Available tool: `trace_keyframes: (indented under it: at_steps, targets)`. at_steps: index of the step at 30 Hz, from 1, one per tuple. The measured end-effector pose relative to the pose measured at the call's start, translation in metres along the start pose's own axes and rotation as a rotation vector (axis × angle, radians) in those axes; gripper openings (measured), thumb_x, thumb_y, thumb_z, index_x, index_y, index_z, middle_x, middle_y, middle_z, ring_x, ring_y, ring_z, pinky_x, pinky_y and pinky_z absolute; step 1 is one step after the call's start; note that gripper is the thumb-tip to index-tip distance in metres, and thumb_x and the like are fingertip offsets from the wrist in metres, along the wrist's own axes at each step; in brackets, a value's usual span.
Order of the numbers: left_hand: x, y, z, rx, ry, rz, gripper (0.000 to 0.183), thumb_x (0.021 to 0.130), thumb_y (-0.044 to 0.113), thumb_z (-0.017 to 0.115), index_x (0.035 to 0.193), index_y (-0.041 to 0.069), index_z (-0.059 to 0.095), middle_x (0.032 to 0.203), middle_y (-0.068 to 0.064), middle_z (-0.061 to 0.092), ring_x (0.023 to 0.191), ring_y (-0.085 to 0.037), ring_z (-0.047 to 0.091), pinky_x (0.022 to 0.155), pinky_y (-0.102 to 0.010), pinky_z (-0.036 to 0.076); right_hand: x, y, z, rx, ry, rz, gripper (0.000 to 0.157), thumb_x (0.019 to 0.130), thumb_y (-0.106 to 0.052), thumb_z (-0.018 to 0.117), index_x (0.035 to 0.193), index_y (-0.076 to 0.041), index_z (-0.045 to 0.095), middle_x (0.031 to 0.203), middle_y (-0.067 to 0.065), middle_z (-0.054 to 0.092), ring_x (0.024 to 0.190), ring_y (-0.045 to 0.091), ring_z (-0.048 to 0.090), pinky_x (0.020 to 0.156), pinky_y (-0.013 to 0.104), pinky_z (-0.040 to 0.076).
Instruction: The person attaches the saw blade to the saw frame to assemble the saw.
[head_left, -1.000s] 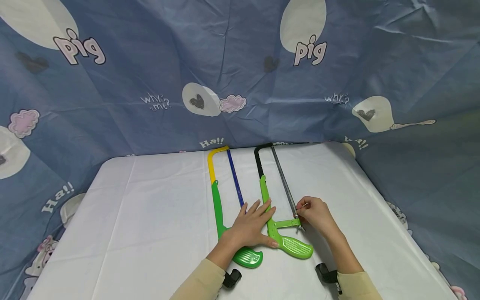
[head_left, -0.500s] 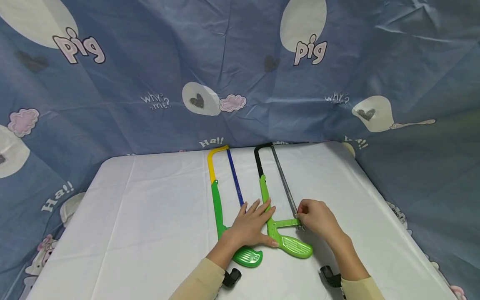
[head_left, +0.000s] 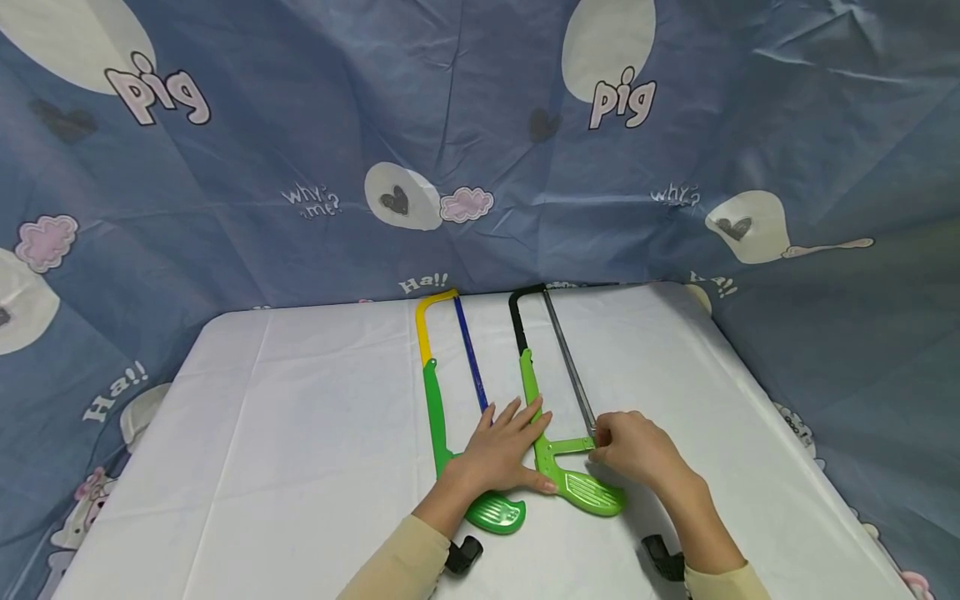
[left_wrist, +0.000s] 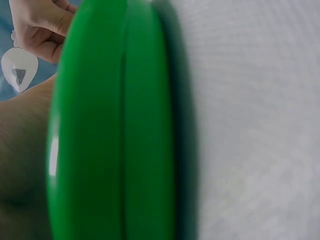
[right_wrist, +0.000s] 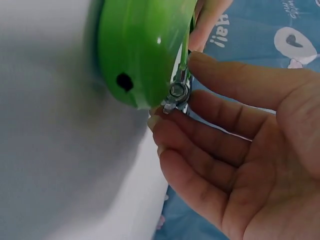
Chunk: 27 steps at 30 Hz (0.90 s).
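Two hacksaws lie side by side on the white table. The right-hand hacksaw has a light green handle, a black front frame and a grey blade. My left hand rests with spread fingers across its frame, its thumb on the handle. Under that hand and wrist lies the other hacksaw, dark green and yellow with a blue blade; its handle fills much of the left wrist view. My right hand pinches the metal wing nut at the light green saw's blade end, which the fingers hide in the head view.
The white cloth-covered table extends to both sides of the saws. A blue printed curtain hangs behind it and along the sides. Black wrist mounts sit on both wrists, near the tabletop.
My right hand has shifted slightly towards me, from the blade's near end down to the wing nut. My left hand and both saws have stayed in place.
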<state>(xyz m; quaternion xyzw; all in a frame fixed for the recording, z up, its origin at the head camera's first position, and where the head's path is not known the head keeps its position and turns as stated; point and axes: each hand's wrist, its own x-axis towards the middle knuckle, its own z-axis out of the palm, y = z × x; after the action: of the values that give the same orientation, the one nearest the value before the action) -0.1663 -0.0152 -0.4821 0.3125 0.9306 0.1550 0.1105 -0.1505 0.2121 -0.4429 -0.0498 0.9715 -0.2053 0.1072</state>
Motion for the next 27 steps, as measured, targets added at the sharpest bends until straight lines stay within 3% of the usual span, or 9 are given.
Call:
trace_keyframes:
  at_steps: [11, 22, 27]
  targets:
    - [-0.001, -0.001, 0.001, -0.007, 0.005, 0.005, 0.103, 0.078, 0.070, 0.069, 0.159, 0.022, 0.027, 0.169, 0.000, 0.015, 0.156, -0.032, 0.014, 0.123, -0.061, 0.012, -0.002, -0.002, 0.010, -0.024, 0.038, 0.001, 0.025, 0.077, -0.017, 0.082, 0.069, -0.015, 0.058, 0.063, -0.003, 0.058, 0.058, 0.015, 0.050, 0.052, 0.029, 0.039]
    - [-0.001, -0.001, 0.002, 0.007, 0.002, 0.006, 0.103, 0.078, 0.071, 0.068, 0.159, 0.022, 0.027, 0.169, 0.000, 0.014, 0.156, -0.031, 0.014, 0.123, -0.061, 0.012, -0.004, 0.008, 0.007, 0.215, 0.008, 0.008, 0.020, 0.080, -0.008, 0.077, 0.072, -0.011, 0.059, 0.065, -0.002, 0.060, 0.059, 0.013, 0.051, 0.053, 0.027, 0.041]
    - [0.001, -0.001, 0.002, 0.016, 0.009, 0.005, 0.103, 0.077, 0.071, 0.068, 0.159, 0.022, 0.027, 0.169, 0.000, 0.015, 0.156, -0.031, 0.014, 0.123, -0.060, 0.012, -0.004, 0.015, 0.006, 0.316, -0.017, 0.016, 0.015, 0.081, -0.008, 0.076, 0.077, -0.009, 0.062, 0.070, 0.001, 0.063, 0.063, 0.015, 0.058, 0.055, 0.027, 0.046]
